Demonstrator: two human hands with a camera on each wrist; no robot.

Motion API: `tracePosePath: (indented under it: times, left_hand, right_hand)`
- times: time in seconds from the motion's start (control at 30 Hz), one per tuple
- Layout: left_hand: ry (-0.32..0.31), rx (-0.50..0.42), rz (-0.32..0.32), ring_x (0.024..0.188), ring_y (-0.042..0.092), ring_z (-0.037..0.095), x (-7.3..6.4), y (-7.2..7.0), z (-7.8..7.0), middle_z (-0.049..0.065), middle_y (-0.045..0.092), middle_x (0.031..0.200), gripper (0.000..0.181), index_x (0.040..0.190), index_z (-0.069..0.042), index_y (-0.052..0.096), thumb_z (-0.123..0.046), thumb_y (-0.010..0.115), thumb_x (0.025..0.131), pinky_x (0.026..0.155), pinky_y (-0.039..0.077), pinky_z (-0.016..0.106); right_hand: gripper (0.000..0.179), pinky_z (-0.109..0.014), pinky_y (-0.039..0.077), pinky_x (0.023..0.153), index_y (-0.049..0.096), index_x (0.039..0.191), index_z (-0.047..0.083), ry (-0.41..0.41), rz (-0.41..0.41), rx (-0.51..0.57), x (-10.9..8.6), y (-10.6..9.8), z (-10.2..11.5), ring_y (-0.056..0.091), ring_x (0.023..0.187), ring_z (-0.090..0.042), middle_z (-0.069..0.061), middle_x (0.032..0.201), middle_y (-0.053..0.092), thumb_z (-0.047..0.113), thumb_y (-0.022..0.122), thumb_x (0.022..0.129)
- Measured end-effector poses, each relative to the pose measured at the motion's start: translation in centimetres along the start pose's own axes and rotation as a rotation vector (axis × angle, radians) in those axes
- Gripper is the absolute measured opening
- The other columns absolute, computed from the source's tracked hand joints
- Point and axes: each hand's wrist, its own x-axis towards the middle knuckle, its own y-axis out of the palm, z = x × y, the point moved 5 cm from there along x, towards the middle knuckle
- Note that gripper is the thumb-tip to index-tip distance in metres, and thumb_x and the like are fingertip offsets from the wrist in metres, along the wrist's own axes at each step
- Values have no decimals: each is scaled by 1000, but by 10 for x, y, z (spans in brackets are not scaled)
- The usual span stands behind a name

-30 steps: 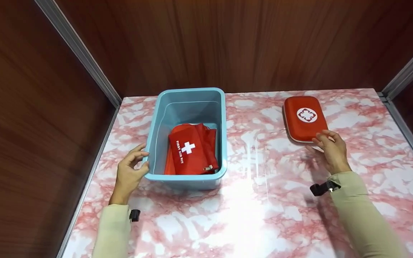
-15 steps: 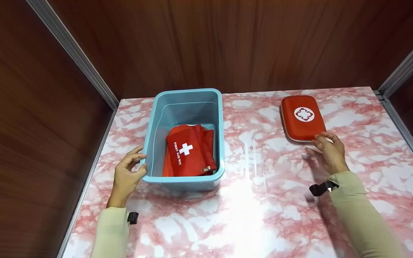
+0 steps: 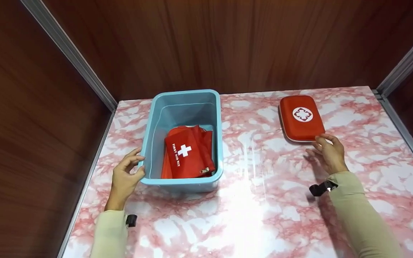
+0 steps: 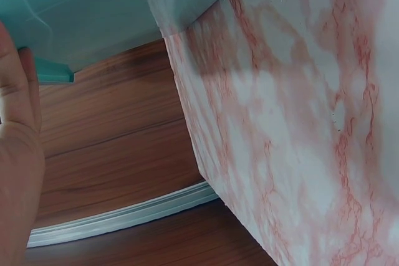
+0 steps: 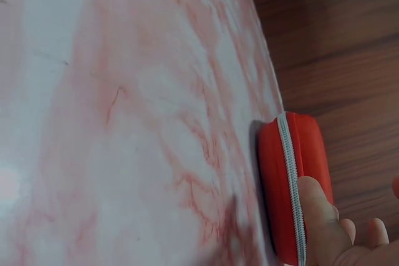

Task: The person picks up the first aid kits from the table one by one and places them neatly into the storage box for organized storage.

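Observation:
My left hand (image 3: 124,178) touches the left rim of a blue plastic bin (image 3: 219,143), its fingers loosely bent and thumb tip against the lip. The bin's side wall (image 4: 93,23) fills the top left of the left wrist view. Inside the bin, a red first aid pouch (image 3: 186,157) with a white cross and a zip lies over more red items. My right hand (image 3: 332,156) is at the near right corner of a red zipped first aid case (image 3: 298,125). In the right wrist view its thumb (image 5: 315,207) rests on the case beside the zip.
Both stand on a pink and white marbled table (image 3: 253,218). Brown wood-grain panels (image 3: 249,43) with metal corner strips enclose the back and sides. The case lies to the right of the bin, towards the back edge.
The whole head view has shifted slightly, the bin and case appearing a little further left. Both hands keep their places at the bin rim and the case.

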Motion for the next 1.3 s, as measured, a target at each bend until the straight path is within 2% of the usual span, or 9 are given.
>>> tracePosePath:
  times: [0.23,0.37,0.5,0.6,0.77,0.93,1.07,1.17,1.3]
  left_hand:
    - [-14,23,-2,108,61,10,0,-1,5,29,54,135,25,103,15,65,23,61,80,96,43,20]
    - [-12,19,-3,107,62,10,0,-1,4,29,55,135,25,103,15,65,23,61,79,96,43,20]
    - [-19,26,-7,108,61,9,-1,-2,4,29,55,134,25,102,14,66,23,61,80,96,43,20]
    - [-21,30,-10,108,61,8,-1,-2,4,29,55,134,25,102,14,66,23,61,80,95,43,20]
    - [-22,19,-1,107,62,9,0,-1,5,27,56,135,25,103,14,66,23,61,80,96,43,20]
    - [-25,17,1,107,62,9,0,-1,5,26,56,136,26,103,14,66,23,61,80,96,43,21]
    - [-25,22,-1,105,62,6,1,0,4,28,54,136,26,103,16,65,25,60,79,95,43,20]
    - [-21,20,0,103,62,6,2,1,1,31,54,136,26,102,18,64,26,59,78,94,43,21]
    - [-21,16,6,102,63,6,0,4,-16,34,53,134,24,102,20,62,25,58,78,94,44,21]
  right_hand:
    - [26,-30,59,69,47,119,13,20,-51,-104,2,-7,-1,64,69,-13,-2,99,59,13,62,97]
    - [24,-30,59,67,47,116,14,26,-63,-117,4,-10,1,66,66,-14,-2,93,61,13,62,97]
    - [24,-31,59,67,46,114,14,42,-82,-119,7,-12,2,66,67,-14,-2,93,60,12,62,97]
    - [24,-33,59,70,45,114,17,79,-103,-142,10,-15,2,66,69,-15,-3,97,57,15,62,97]
    - [25,-35,59,71,43,112,20,123,-114,-186,16,-20,1,66,67,-18,-6,93,55,18,63,97]
    - [37,-34,59,66,41,126,15,103,-131,-244,24,-20,2,67,63,-17,-6,90,56,19,63,97]
    - [43,-34,59,66,38,133,14,100,-142,-254,29,-18,1,68,66,-16,-4,95,59,19,63,97]
    - [45,-34,59,68,38,134,15,110,-155,-264,31,-17,0,68,72,-16,-3,103,56,20,63,97]
    - [52,-34,59,66,35,139,16,114,-196,-270,35,-16,-1,67,73,-15,-4,107,54,24,65,97]
